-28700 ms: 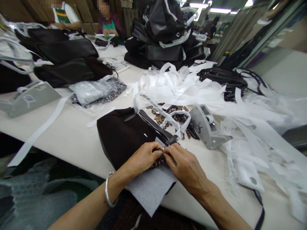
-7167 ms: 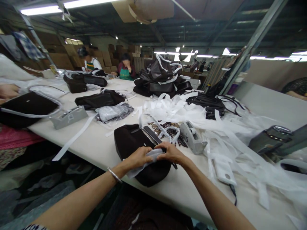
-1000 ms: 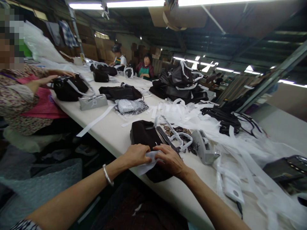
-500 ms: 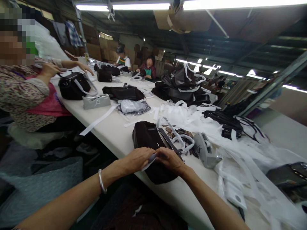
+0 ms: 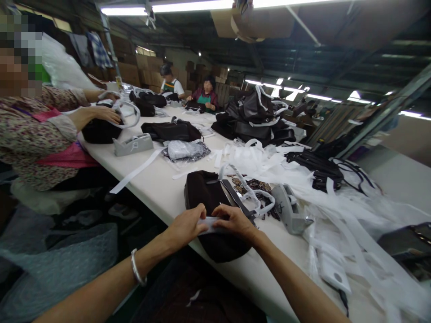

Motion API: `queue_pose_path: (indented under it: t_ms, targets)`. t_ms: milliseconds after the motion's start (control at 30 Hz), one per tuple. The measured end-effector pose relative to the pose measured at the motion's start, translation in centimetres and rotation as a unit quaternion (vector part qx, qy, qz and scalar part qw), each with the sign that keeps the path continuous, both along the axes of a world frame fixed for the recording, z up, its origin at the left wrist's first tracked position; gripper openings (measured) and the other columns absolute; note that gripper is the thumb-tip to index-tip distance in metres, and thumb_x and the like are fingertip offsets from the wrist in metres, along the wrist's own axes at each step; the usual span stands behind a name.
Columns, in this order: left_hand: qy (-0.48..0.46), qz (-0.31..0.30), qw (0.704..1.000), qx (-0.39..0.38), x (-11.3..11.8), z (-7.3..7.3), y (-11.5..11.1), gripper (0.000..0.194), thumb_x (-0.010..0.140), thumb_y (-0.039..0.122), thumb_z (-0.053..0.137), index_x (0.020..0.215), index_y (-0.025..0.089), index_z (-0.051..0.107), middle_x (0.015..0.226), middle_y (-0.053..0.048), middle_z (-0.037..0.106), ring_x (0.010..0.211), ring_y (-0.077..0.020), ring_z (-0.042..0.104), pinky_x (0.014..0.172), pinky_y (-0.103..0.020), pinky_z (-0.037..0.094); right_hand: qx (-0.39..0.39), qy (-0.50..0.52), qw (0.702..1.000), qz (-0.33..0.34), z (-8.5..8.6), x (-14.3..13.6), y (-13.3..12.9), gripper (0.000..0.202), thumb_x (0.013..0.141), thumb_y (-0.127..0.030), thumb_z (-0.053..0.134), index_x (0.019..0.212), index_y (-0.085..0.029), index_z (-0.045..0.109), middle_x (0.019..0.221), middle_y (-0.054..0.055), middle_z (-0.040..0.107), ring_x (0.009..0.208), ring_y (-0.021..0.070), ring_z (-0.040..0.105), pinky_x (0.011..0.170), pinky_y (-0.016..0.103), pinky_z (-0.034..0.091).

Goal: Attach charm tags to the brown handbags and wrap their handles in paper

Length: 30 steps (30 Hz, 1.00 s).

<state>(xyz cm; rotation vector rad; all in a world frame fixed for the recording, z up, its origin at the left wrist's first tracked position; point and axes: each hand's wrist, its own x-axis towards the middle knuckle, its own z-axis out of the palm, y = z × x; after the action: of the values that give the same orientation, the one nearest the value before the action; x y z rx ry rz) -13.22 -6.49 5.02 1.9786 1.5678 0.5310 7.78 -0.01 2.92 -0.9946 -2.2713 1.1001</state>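
A dark brown handbag lies on the white table at its near edge, its handle wrapped in white material. Across the near part of the bag runs a short white strip. My left hand pinches the strip's left end between thumb and fingers. On the other end, my right hand is closed with its fingertips on the strip, resting over the bag. Just right of the bag stands a grey tape dispenser. Behind the handle lie patterned dark pieces, partly covered.
White strips spread over the table's middle and right. A pile of dark bags stands farther back. At left, a co-worker's hand rests on another bag, near a second tape dispenser. A white corded device lies at right.
My hands have moved apart, and the white strip now shows stretched between them. At left, the co-worker's hands have shifted onto their bag and its wrapped handle.
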Motion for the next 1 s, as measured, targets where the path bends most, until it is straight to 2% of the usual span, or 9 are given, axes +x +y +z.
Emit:
queue_pose_path:
  t_ms: [167, 233, 300, 400, 467, 533, 700, 867, 1000]
  targets:
    - [-0.079, -0.021, 0.993, -0.083, -0.8, -0.8, 1.7, 0.027, 0.072, 0.029, 0.064, 0.096, 0.018, 0.066, 0.087, -0.002, 0.068, 0.084, -0.0208, 0.062, 0.074, -0.027, 0.041, -0.043, 0.055, 0.997, -0.029, 0.8, 0.6, 0.1, 0.025, 0.077, -0.033, 0.073, 0.099, -0.021, 0.071, 0.089, 0.001, 0.073, 0.085, 0.0163, 0.067, 0.08, 0.028, 0.05]
    - [-0.099, -0.029, 0.989, -0.107, -1.2, -0.7, 1.8, 0.023, 0.071, 0.031, 0.064, 0.089, 0.017, 0.068, 0.083, 0.0, 0.067, 0.081, -0.0204, 0.061, 0.071, -0.026, 0.041, -0.012, 0.079, 0.992, -0.095, 1.8, 2.3, 0.7, 0.023, 0.078, -0.036, 0.071, 0.097, -0.021, 0.072, 0.093, 0.002, 0.075, 0.088, 0.0172, 0.068, 0.085, 0.03, 0.05]
    - [-0.129, -0.033, 0.984, -0.12, -1.5, -0.5, 1.7, 0.024, 0.071, 0.033, 0.063, 0.089, 0.017, 0.067, 0.08, 0.001, 0.065, 0.077, -0.019, 0.058, 0.069, -0.025, 0.04, 0.028, 0.105, 0.972, -0.207, 2.9, 5.8, 1.6, 0.026, 0.079, -0.04, 0.069, 0.095, -0.02, 0.072, 0.092, 0.004, 0.075, 0.087, 0.0184, 0.068, 0.085, 0.031, 0.05]
    - [-0.166, -0.058, 0.976, -0.133, -1.6, -0.3, 1.4, 0.024, 0.075, 0.035, 0.061, 0.091, 0.018, 0.065, 0.08, 0.003, 0.061, 0.077, -0.0174, 0.054, 0.07, -0.024, 0.04, 0.079, 0.11, 0.906, -0.402, 3.9, 13.4, 3.2, 0.038, 0.077, -0.048, 0.066, 0.099, -0.017, 0.07, 0.091, 0.006, 0.074, 0.083, 0.02, 0.067, 0.079, 0.031, 0.05]
    - [-0.188, -0.081, 0.968, -0.146, -1.7, -0.7, 1.4, 0.024, 0.077, 0.037, 0.061, 0.091, 0.019, 0.064, 0.082, 0.002, 0.06, 0.079, -0.0173, 0.053, 0.072, -0.024, 0.039, 0.098, 0.047, 0.854, -0.508, 4.0, 18.7, 3.9, 0.041, 0.078, -0.049, 0.061, 0.101, -0.016, 0.07, 0.093, 0.008, 0.074, 0.085, 0.021, 0.066, 0.08, 0.031, 0.049]
    - [-0.217, -0.105, 0.957, -0.162, -1.8, -1.7, 1.7, 0.027, 0.078, 0.042, 0.061, 0.091, 0.019, 0.063, 0.083, 0.002, 0.059, 0.079, -0.0173, 0.053, 0.071, -0.024, 0.039, 0.091, -0.029, 0.822, -0.561, 3.7, 23.0, 4.1, 0.036, 0.075, -0.045, 0.06, 0.094, -0.016, 0.072, 0.091, 0.009, 0.074, 0.087, 0.0231, 0.066, 0.081, 0.032, 0.047]
    - [-0.292, -0.113, 0.932, -0.181, -2.0, -4.8, 2.7, 0.038, 0.076, 0.055, 0.063, 0.089, 0.019, 0.062, 0.079, 0.001, 0.057, 0.073, -0.0159, 0.05, 0.065, -0.023, 0.039, -0.006, -0.092, 0.83, -0.55, 1.5, 27.1, 4.5, 0.023, 0.066, -0.039, 0.065, 0.067, -0.017, 0.071, 0.067, 0.005, 0.071, 0.073, 0.0215, 0.065, 0.067, 0.029, 0.047]
    - [-0.314, -0.104, 0.931, -0.157, -0.1, -5.7, 4.0, 0.042, 0.073, 0.056, 0.066, 0.089, 0.018, 0.062, 0.081, 0.0, 0.059, 0.078, -0.0178, 0.053, 0.07, -0.024, 0.042, -0.08, -0.082, 0.83, -0.546, 0.2, 26.8, 5.8, 0.025, 0.068, -0.039, 0.061, 0.061, -0.015, 0.066, 0.062, 0.007, 0.068, 0.056, 0.0166, 0.058, 0.055, 0.028, 0.043]
    - [-0.349, -0.111, 0.921, -0.135, 2.8, -6.3, 5.2, 0.039, 0.074, 0.052, 0.066, 0.089, 0.017, 0.062, 0.083, 0.0, 0.059, 0.081, -0.0177, 0.054, 0.074, -0.025, 0.042, -0.061, -0.048, 0.842, -0.533, 0.6, 25.9, 6.2, 0.021, 0.064, -0.035, 0.063, 0.051, -0.019, 0.058, 0.052, 0.005, 0.062, 0.049, 0.0152, 0.053, 0.05, 0.027, 0.04]
